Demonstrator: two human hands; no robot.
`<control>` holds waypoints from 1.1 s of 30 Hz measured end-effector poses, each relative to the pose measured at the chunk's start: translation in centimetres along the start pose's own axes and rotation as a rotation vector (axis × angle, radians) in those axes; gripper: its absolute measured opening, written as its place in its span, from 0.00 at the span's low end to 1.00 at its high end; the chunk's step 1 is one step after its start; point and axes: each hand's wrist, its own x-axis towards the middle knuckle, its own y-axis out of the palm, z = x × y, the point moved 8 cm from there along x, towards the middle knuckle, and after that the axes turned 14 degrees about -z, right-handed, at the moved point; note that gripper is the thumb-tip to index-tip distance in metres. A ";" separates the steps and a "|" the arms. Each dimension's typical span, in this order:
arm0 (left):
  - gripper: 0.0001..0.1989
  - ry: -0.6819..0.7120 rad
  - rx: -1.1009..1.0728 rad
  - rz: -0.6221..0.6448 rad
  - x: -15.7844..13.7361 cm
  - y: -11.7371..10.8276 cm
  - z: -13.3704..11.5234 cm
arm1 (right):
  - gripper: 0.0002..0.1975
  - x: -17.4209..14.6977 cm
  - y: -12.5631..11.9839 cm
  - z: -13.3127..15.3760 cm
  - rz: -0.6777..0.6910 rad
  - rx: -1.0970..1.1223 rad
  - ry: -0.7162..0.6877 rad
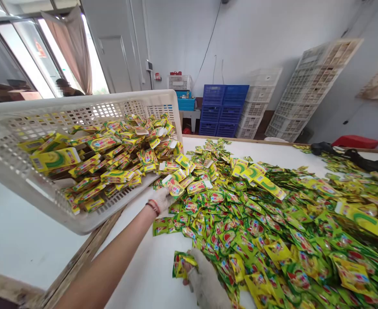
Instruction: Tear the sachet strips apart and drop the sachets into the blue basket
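My left hand (162, 201), in a pale glove, reaches to the lip of the tilted white plastic basket (79, 98). Its fingers are closed on a small yellow carton (172, 185) with a fruit print. Flattened-looking yellow cartons (111, 159) fill the basket, several with flaps open, and some spill out past its lip. Low in front, my right hand (205, 274), also gloved, pinches a green and yellow candy packet (181, 264). To its right spreads a big heap of shiny packets (256, 231), with loose cartons (263, 180) lying on top.
The white table (144, 274) has a wooden edge (82, 253) at the left. Blue crates (224, 109) and tall stacks of white crates (311, 90) stand by the back wall. Black cloth (353, 156) lies at the far right. Another person (68, 89) is beyond the basket.
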 end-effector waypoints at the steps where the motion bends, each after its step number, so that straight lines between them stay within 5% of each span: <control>1: 0.06 0.027 0.102 0.030 -0.8 -1.3 0.1 | 0.19 0.0 -0.2 0.3 -0.004 0.012 -0.009; 7: 0.13 0.286 0.710 0.019 -7.7 -9.4 2.9 | 0.18 0.0 -1.6 1.2 -0.076 0.099 -0.031; 10: 0.29 0.640 1.214 -0.120 -11.2 -10.2 3.9 | 0.21 0.1 -2.2 1.4 -0.121 0.071 -0.082; 12: 0.28 0.790 1.476 -0.169 -12.9 -9.9 4.7 | 0.21 0.0 -2.4 1.9 -0.159 0.039 -0.155; 17: 0.18 0.934 1.404 -0.045 -15.9 -9.2 6.2 | 0.19 -1.2 -2.6 3.2 -0.227 0.000 -0.279; 22: 0.15 0.952 1.259 0.049 -18.0 -9.6 6.5 | 0.16 -2.2 -2.1 3.8 -0.104 -0.179 -0.352; 28: 0.18 1.095 1.392 0.189 -19.6 -8.4 6.8 | 0.11 -2.9 -1.5 5.3 0.040 -0.455 -0.514; 33: 0.15 1.096 1.308 0.189 -19.9 -8.0 6.7 | 0.10 -3.5 -0.9 6.4 0.128 -0.388 -0.535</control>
